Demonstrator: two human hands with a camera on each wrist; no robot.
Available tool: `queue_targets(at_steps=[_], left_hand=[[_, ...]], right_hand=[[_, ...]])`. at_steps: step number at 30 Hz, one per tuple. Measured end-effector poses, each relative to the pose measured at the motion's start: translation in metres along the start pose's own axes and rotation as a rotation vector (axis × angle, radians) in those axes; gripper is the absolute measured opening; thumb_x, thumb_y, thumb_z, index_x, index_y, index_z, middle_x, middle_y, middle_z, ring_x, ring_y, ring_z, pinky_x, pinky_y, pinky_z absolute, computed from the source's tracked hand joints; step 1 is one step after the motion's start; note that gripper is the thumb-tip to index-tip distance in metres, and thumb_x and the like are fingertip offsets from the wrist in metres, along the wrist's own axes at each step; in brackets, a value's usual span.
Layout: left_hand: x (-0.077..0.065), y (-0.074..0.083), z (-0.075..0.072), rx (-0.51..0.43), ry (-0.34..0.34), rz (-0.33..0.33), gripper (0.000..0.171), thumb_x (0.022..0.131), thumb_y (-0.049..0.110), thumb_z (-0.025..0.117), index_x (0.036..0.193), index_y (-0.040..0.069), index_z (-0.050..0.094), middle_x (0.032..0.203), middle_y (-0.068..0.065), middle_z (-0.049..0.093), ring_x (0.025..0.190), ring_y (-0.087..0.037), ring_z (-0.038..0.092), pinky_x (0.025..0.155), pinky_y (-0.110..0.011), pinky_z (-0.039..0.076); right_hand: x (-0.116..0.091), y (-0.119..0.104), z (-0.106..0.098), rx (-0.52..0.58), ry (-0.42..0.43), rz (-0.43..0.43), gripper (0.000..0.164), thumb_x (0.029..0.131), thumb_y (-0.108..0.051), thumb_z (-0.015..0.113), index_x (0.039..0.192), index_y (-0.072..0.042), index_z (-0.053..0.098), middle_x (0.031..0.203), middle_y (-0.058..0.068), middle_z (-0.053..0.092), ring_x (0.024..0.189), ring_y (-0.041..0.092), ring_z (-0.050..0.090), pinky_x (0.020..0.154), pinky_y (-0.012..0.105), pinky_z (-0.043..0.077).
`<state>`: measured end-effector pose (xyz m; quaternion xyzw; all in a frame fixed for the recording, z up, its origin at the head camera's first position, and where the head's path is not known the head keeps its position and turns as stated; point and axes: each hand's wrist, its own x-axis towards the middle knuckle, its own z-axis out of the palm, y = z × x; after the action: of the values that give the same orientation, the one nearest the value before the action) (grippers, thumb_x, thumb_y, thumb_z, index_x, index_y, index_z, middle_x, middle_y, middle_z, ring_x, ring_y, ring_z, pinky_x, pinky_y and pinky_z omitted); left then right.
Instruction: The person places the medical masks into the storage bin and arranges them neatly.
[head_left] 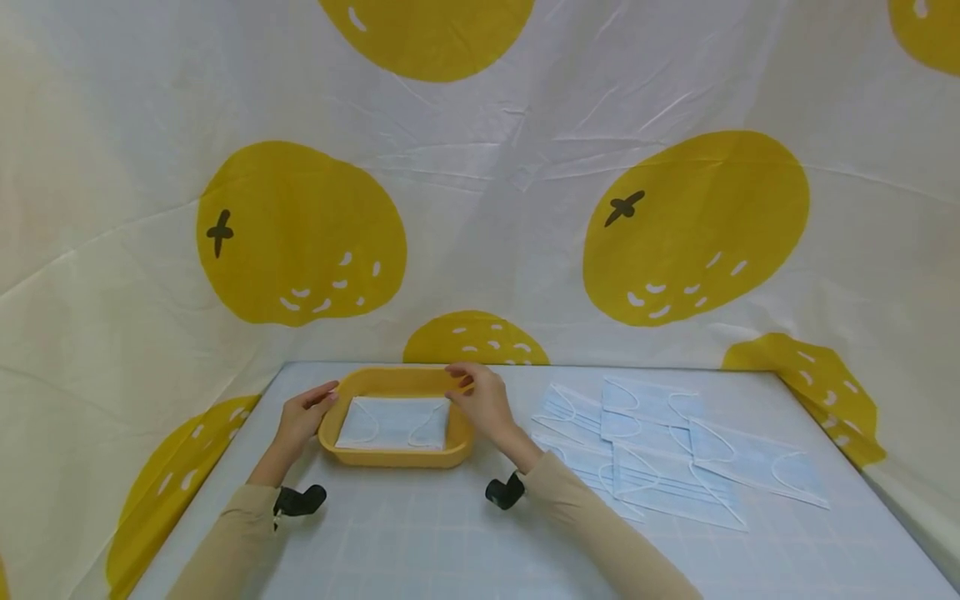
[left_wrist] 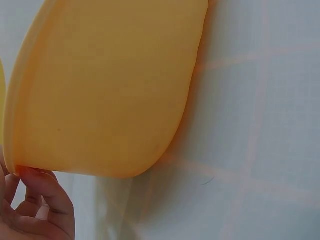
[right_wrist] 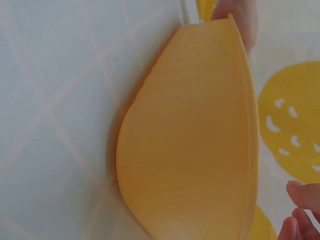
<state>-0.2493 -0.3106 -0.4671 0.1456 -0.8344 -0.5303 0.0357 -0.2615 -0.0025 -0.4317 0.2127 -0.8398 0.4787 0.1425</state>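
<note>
One yellow tray (head_left: 397, 458): stands left of centre in the head view, on a whitish table (head_left: 420, 550). Inside it, a pale blue face mask (head_left: 393, 423) lies flat, ear loops uppermost. Left hand (head_left: 302, 417): pinches the rim at the tray's left end. Right hand (head_left: 483, 404): hovers by the tray's right end, thumb and fingers apart. Several loose masks (head_left: 652, 467): overlap at right of centre. White sheet (head_left: 495, 225), yellow fruit prints: fills the upper frame.

The orange tray (left_wrist: 110, 90) was gripped at its rim (left_wrist: 15, 100) by the left hand (left_wrist: 32, 210); the pale tabletop (left_wrist: 280, 115) was crossed by faint lines.
</note>
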Motion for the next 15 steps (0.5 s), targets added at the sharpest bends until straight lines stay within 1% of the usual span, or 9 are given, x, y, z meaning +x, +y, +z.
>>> queue_targets(at_steps=[7,12,15], left_hand=[[-0.002,0.003,-0.001,0.002,0.011,0.002,0.048,0.099,0.030,0.052,0.141,0.008,0.048,0.137,-0.022,0.050,0.083,0.003,0.053,0.066,-0.013,0.051],[-0.003,0.003,-0.001,-0.004,0.000,0.010,0.049,0.099,0.031,0.052,0.142,0.008,0.047,0.139,-0.023,0.049,0.082,0.006,0.052,0.067,-0.013,0.051],[-0.003,0.002,-0.001,-0.006,0.007,0.013,0.049,0.099,0.031,0.053,0.142,0.008,0.047,0.139,-0.023,0.049,0.080,0.008,0.052,0.067,-0.013,0.051]], right_hand=[[-0.005,0.004,-0.013,0.020,0.014,-0.027,0.033,0.078,-0.002,0.077,0.110,-0.004,0.069,0.106,0.015,0.070,0.087,0.025,0.064,0.073,0.030,0.058],[-0.009,0.009,-0.021,-0.002,0.023,-0.012,0.033,0.078,-0.005,0.078,0.110,-0.006,0.069,0.105,0.012,0.070,0.087,0.024,0.064,0.072,0.027,0.057],[-0.011,0.012,-0.027,-0.009,0.036,0.003,0.034,0.077,-0.005,0.079,0.109,-0.007,0.069,0.103,0.012,0.070,0.086,0.022,0.064,0.070,0.026,0.057]])
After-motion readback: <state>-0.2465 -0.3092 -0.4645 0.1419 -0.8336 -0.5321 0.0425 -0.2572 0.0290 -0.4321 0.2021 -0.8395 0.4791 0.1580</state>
